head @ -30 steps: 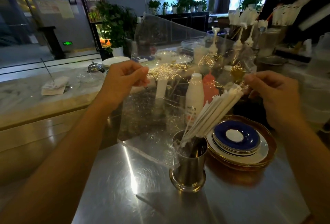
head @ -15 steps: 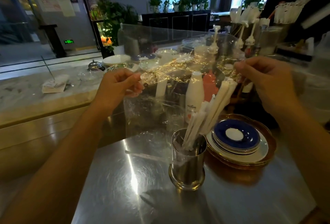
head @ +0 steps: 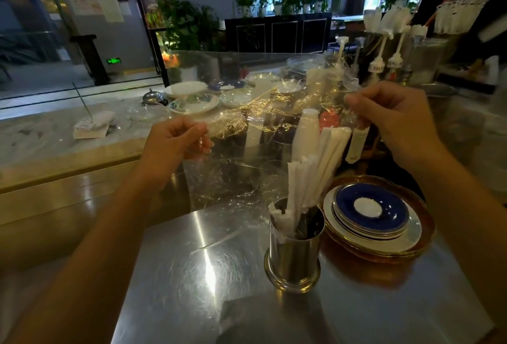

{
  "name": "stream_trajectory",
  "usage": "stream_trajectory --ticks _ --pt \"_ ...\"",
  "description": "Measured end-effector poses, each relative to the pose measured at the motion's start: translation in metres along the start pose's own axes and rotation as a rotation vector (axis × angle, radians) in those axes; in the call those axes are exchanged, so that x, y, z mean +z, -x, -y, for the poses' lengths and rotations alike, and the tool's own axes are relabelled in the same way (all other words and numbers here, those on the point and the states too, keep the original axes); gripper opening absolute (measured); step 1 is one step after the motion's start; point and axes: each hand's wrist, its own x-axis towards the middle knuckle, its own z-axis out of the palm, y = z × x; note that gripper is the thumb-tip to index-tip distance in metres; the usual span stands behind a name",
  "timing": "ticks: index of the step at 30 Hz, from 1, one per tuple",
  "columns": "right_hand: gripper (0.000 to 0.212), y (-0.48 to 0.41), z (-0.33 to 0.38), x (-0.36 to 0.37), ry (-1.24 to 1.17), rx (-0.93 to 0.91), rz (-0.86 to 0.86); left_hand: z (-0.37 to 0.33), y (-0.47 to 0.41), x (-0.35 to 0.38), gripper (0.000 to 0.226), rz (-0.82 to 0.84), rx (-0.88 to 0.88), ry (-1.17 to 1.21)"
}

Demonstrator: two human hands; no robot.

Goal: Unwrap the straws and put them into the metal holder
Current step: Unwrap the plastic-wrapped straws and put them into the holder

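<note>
A clear plastic wrapper (head: 227, 157) is stretched between my two hands above the steel counter. My left hand (head: 175, 143) pinches its left edge and my right hand (head: 392, 121) pinches its right edge. Beneath the wrapper stands a round metal holder (head: 293, 255). A bundle of white paper-wrapped straws (head: 315, 170) stands in the holder, leaning up and to the right. The wrapper's lower part still hangs around the straws and the holder's rim.
A stack of plates topped by a blue saucer (head: 370, 209) sits right beside the holder. A white bottle (head: 306, 135) and a red one (head: 329, 120) stand behind. Plates, a bell (head: 153, 96) and syrup pumps (head: 395, 61) crowd the marble counter beyond.
Both hands have pulled the wrapper upward and outward. The straws have slid lower into the holder and stand more upright.
</note>
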Motion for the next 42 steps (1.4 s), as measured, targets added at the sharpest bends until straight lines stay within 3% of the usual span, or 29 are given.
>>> stream_trajectory --ticks 11,18,23,27,32,35,42 --pt "0.012 -0.009 -0.011 0.008 0.023 0.013 0.024 0.015 0.007 -0.004 0.013 -0.033 -0.043 0.097" --pt "0.010 -0.003 -0.032 0.009 -0.076 0.131 0.114 0.036 0.018 0.000 0.021 0.024 -0.165 0.246" --pt "0.026 0.017 -0.058 0.002 -0.145 0.238 0.206 0.051 0.028 0.003 0.016 0.068 -0.241 0.184" --pt "0.021 0.024 -0.068 0.004 -0.123 0.301 0.167 0.054 0.033 0.005 0.015 0.092 -0.234 0.101" --pt "0.023 0.021 -0.054 0.013 -0.197 0.226 0.183 0.046 0.030 0.005 0.013 0.047 -0.193 0.133" --pt "0.009 0.021 -0.047 0.019 -0.157 0.174 0.168 0.042 0.030 0.004 0.018 0.034 -0.166 0.099" --pt "0.018 0.018 -0.042 0.022 -0.145 0.167 0.098 0.031 0.031 0.008 0.019 0.010 -0.123 0.134"
